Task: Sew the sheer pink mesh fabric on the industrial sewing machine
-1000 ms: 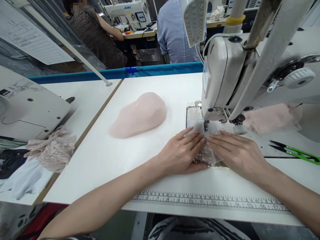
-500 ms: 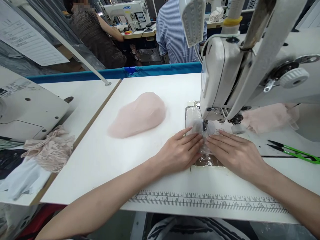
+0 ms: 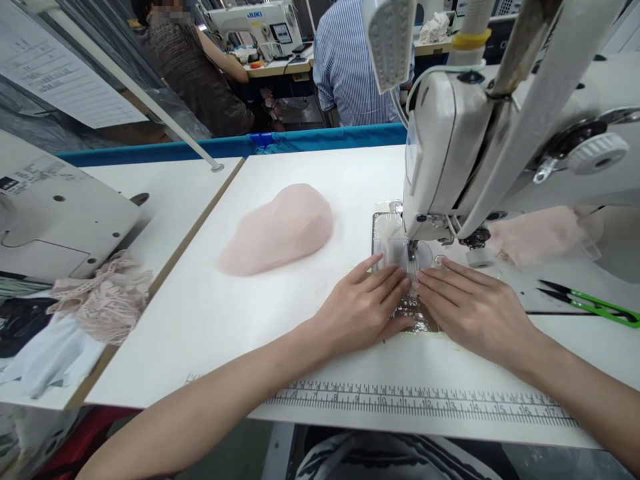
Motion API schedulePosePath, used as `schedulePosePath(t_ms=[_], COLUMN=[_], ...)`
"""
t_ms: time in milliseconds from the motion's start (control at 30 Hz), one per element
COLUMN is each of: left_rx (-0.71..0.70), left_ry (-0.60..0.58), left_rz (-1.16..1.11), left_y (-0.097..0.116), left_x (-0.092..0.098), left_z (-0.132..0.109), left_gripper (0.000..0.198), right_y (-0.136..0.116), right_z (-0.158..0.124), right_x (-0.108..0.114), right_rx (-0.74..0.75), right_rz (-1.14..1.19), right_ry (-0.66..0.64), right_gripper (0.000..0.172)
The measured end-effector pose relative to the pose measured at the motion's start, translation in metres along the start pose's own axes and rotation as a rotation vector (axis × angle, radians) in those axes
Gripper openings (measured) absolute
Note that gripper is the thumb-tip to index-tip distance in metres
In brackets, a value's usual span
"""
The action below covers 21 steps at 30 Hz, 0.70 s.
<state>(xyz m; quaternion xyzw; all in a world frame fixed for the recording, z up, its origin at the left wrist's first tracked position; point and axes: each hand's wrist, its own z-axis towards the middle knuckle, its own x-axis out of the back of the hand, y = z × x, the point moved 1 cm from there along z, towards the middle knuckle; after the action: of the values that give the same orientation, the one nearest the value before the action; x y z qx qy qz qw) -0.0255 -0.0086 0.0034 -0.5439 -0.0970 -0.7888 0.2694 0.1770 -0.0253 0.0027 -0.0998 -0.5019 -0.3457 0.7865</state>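
Note:
My left hand (image 3: 367,300) lies with its fingers stretched out just left of the presser foot (image 3: 412,251) of a white sewing machine (image 3: 435,147). On the other side, my right hand (image 3: 475,303) rests flat, fingers extended toward the foot. A thin, sheer pale piece of fabric (image 3: 397,253) shows faintly at the foot, by the fingertips of both hands; its outline is hard to make out. Under and around it is a shiny, tape-covered plate (image 3: 417,313). A stack of sheer pink fabric pieces (image 3: 283,230) lies left of my hands.
Green thread snips (image 3: 595,305) lie at the right. Pink fabric (image 3: 540,233) sits beneath the machine arm. A printed ruler (image 3: 400,399) runs along the table's front edge. Bundled beige trim (image 3: 113,300) and a second machine (image 3: 60,207) stand left. Two people sit beyond the blue edge (image 3: 330,139).
The sheer fabric between my hands has slid away from me under the foot, baring more of the plate. My left thumb now reaches out to the right. The view shifts slightly.

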Motion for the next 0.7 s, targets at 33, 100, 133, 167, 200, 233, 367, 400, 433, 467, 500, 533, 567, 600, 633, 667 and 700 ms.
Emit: schedulePosePath(t_ms=[33,100,133,167,200,233,367,400,433,467,500,533,567,600,633,667,700], left_rx=[0.001,0.008,0.013,0.018,0.022,0.025,0.040,0.046,0.051,0.054,0.056,0.057,0.059,0.062,0.066,0.071,0.076], left_ry=[-0.001,-0.002,-0.003,-0.004,-0.005,-0.008,-0.025,-0.030,-0.033,-0.036,-0.039,-0.041,-0.044,-0.045,-0.047,-0.046,-0.044], left_rz=[0.005,0.014,0.016,0.019,0.021,0.022,0.023,0.023,0.022,0.021,0.019,0.017,0.013,0.009,0.007,0.005,0.005], left_y=[0.001,0.001,0.001,0.000,-0.001,-0.003,-0.008,-0.009,-0.009,-0.009,-0.009,-0.009,-0.008,-0.008,-0.007,-0.007,-0.007], left_x=[0.000,0.000,0.000,-0.001,-0.001,-0.002,-0.005,-0.006,-0.006,-0.006,-0.005,-0.005,-0.005,-0.004,-0.004,-0.004,-0.005], left_z=[-0.001,-0.002,-0.002,-0.001,-0.001,0.000,0.004,0.004,0.004,0.004,0.004,0.004,0.004,0.003,0.003,0.003,0.003], left_gripper=[0.046,0.046,0.046,0.046,0.046,0.047,0.052,0.053,0.054,0.055,0.055,0.054,0.054,0.053,0.052,0.052,0.052], right_y=[-0.001,-0.001,-0.001,-0.001,0.000,0.001,0.003,0.003,0.003,0.003,0.003,0.003,0.002,0.002,0.002,0.002,0.002], right_z=[0.000,0.000,0.000,0.000,0.000,0.000,0.001,0.001,0.002,0.003,0.004,0.005,0.006,0.006,0.007,0.008,0.008], right_x=[0.001,0.001,0.000,0.000,-0.001,-0.002,-0.006,-0.006,-0.006,-0.006,-0.005,-0.005,-0.005,-0.004,-0.004,-0.004,-0.004], right_rx=[0.003,0.002,0.000,0.000,0.002,0.004,-0.031,-0.044,-0.053,-0.061,-0.070,-0.083,-0.098,-0.115,-0.129,-0.140,-0.145], right_rz=[-0.002,-0.005,-0.007,-0.010,-0.016,-0.024,-0.048,-0.052,-0.055,-0.058,-0.057,-0.054,-0.048,-0.042,-0.037,-0.035,-0.036], right_ry=[0.004,-0.001,-0.006,-0.012,-0.017,-0.023,-0.034,-0.031,-0.027,-0.020,-0.011,-0.003,0.000,-0.001,-0.006,-0.008,-0.009], right_gripper=[0.022,0.022,0.022,0.022,0.022,0.023,0.023,0.023,0.022,0.021,0.020,0.019,0.018,0.019,0.019,0.020,0.020])
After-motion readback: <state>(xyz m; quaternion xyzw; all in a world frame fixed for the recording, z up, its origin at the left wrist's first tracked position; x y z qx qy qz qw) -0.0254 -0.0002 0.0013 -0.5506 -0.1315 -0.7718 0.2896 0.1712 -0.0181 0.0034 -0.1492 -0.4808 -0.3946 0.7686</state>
